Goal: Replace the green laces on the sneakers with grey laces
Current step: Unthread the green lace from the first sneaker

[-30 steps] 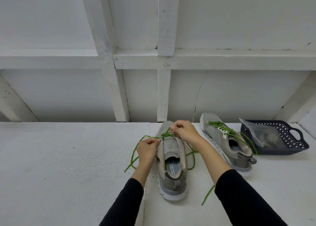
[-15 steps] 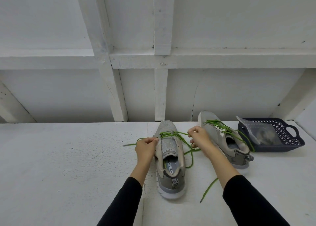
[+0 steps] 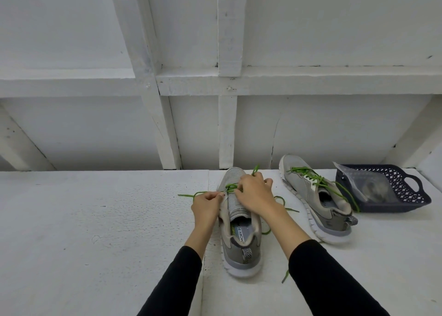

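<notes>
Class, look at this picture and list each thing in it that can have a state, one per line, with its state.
Near sneaker: upright, green lace mostly pulled out.
Green lace: loose, pinched by both hands.
Far sneaker: upright, fully laced in green.
Basket: upright, holding a clear bag.
Left hand: pinching the lace.
Right hand: gripping the lace.

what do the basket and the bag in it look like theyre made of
Basket: seemingly rigid moulded plastic, dark navy, matte; the walls are an even openwork lattice with a cut-out handle.
Bag: thin clear plastic film, glossy and crinkled; something greyish shows through it, too blurred to identify.
</notes>
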